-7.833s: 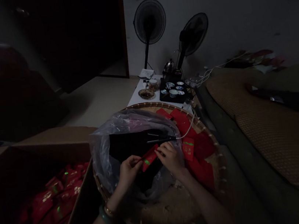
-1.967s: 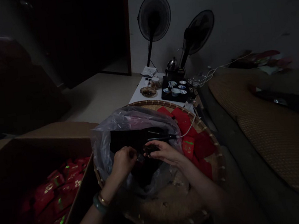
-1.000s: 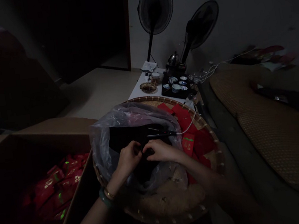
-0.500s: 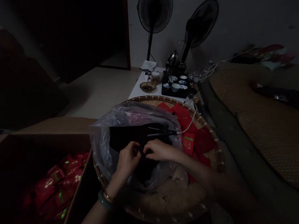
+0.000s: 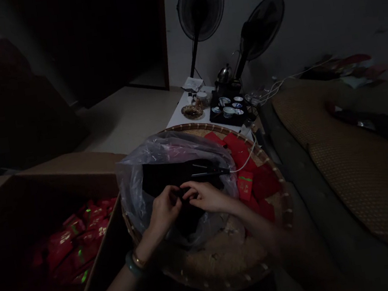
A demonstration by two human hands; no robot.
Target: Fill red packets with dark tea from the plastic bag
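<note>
My left hand, with a green bangle and a gold-coloured one on its wrist, is closed in a pinch. Close beside it, my right hand has its fingers bent and drawn together. Both fingertips meet over a black mass inside a clear plastic bag; anything between them is too dark to make out. The bag rests in a round woven bamboo tray. Just beyond my right hand lies what looks like a slim black flat iron, its two arms apart and a white cord attached.
Red packets lie on the tray's right side. At the left stands a cardboard box holding many red packets. Behind are a white table with a tea tray, and two fans. A woven-mat seat is at the right.
My fingertips have come together, the right hand shifting slightly left to the left hand's fingers. The bag, tray and black device stay where they were.
</note>
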